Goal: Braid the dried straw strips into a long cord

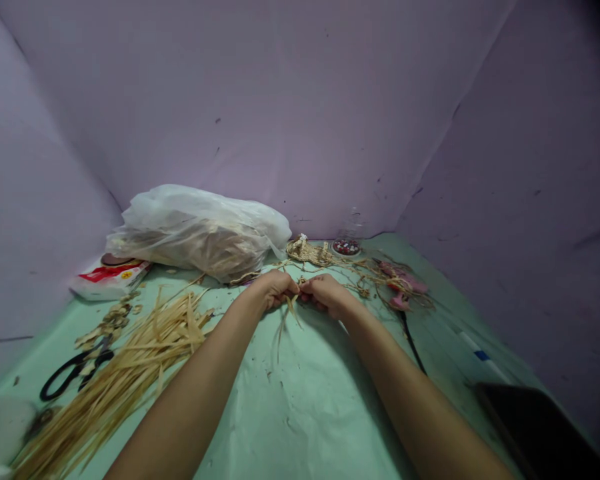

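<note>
My left hand and my right hand meet at the middle of the table, fingertips close together. Both are closed in a pinch on a thin strip of dried straw, whose loose ends hang down between them. A small piece of braided straw shows just above the fingertips. Behind my hands lies a coil of braided straw cord, with thin strands trailing to the right. A loose bundle of flat straw strips spreads on the table left of my left forearm.
A white plastic bag of dried material lies against the back wall. Black-handled scissors, a red-and-white packet and scraps are at left. At right are a pink glue gun, a container of beads and a dark flat object.
</note>
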`<state>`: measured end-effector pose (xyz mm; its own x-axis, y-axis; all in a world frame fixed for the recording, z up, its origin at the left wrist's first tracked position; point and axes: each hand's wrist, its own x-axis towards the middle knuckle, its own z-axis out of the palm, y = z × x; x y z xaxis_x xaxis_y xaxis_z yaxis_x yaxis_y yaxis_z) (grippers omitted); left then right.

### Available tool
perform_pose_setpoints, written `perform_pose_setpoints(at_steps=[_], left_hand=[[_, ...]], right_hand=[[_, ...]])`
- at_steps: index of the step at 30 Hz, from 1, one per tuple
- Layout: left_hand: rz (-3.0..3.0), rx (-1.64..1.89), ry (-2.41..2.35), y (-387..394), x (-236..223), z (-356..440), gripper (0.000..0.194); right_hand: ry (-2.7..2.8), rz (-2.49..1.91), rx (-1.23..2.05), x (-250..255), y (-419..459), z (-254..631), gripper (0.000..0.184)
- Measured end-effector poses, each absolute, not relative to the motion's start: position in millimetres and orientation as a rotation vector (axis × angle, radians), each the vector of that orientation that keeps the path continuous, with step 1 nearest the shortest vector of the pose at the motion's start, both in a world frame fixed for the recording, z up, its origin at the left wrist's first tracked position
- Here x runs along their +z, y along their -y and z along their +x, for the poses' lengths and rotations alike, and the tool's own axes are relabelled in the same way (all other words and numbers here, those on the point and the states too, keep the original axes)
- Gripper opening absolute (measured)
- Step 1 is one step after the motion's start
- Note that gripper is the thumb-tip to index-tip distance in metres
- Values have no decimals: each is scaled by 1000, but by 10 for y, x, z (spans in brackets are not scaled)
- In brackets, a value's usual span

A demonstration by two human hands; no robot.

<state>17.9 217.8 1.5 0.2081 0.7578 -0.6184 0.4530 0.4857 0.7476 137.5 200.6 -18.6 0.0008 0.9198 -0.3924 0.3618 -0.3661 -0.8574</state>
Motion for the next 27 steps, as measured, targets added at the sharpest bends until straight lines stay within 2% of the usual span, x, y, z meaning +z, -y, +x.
perform_pose_setpoints(at_steps=[7, 12, 20, 24, 27], left_hand=[[1466, 189, -1626, -2149, 136, 110, 18], [1525, 200, -1558, -2133, 206, -135, 8], [1773, 624, -1870, -1656, 839, -970, 10], [1879, 382, -1854, -1369, 944, -1223, 12], [1845, 172, -2060, -1364, 839, -1336, 11]], right_hand=[[1264, -1698, 1412, -218, -1991, 1379, 18], [1223, -1683, 1451, -204, -1969, 1396, 20], [1230, -1713, 1454, -231, -1973, 1392, 22], [1213, -1693, 1473, -237, -1969, 1393, 23], [1193, -1683, 1479, -234, -1959, 1396, 23]])
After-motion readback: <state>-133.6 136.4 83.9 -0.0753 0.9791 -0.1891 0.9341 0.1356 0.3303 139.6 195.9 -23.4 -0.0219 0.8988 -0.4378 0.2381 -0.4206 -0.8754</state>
